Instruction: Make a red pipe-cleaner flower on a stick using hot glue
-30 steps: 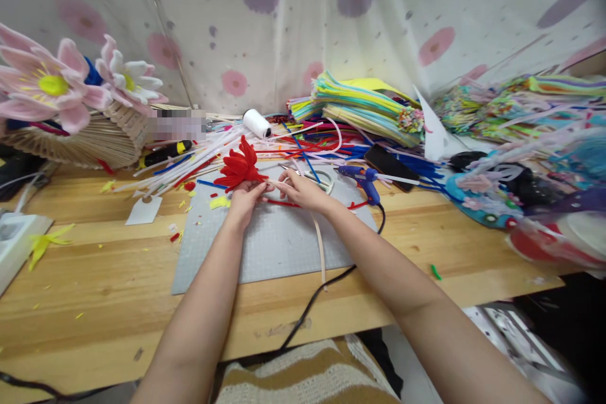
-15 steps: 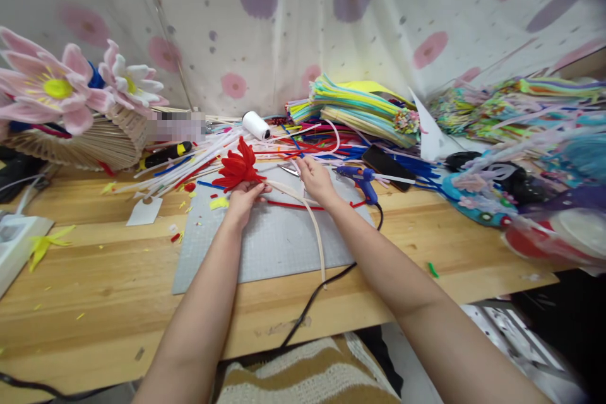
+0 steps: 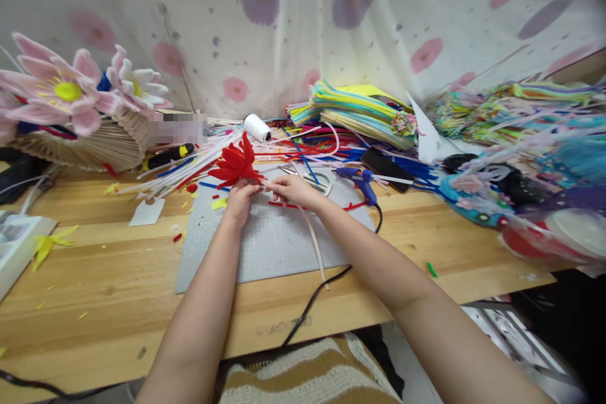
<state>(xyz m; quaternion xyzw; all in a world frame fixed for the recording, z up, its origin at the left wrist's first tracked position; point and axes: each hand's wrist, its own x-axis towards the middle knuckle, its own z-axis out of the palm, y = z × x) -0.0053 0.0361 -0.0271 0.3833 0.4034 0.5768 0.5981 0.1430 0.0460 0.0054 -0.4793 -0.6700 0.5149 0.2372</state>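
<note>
My left hand (image 3: 241, 200) is closed around the base of a red fuzzy flower (image 3: 234, 163), whose petals fan up and to the left. Just right of it, my right hand (image 3: 291, 191) pinches a long cream strip (image 3: 312, 240) near the flower's stem. The strip's free end droops over the mat's front edge. Behind my right hand lies a pair of scissors (image 3: 326, 184), partly covered by it. A red pipe cleaner (image 3: 353, 207) rests on the grey cutting mat (image 3: 269, 262) beneath.
A blue glue gun (image 3: 357, 180) lies right of the scissors, its black cord crossing the table. Behind are a white thread spool (image 3: 257, 127), a phone (image 3: 387, 167) and bundled pipe cleaners (image 3: 350, 101). Pink flowers (image 3: 66, 89) stand left, above a power strip (image 3: 23, 240).
My right hand has moved left from beside the scissors to the flower's stem, where it now pinches the strip. The scissors' handles have come into view. My left hand still holds the flower.
</note>
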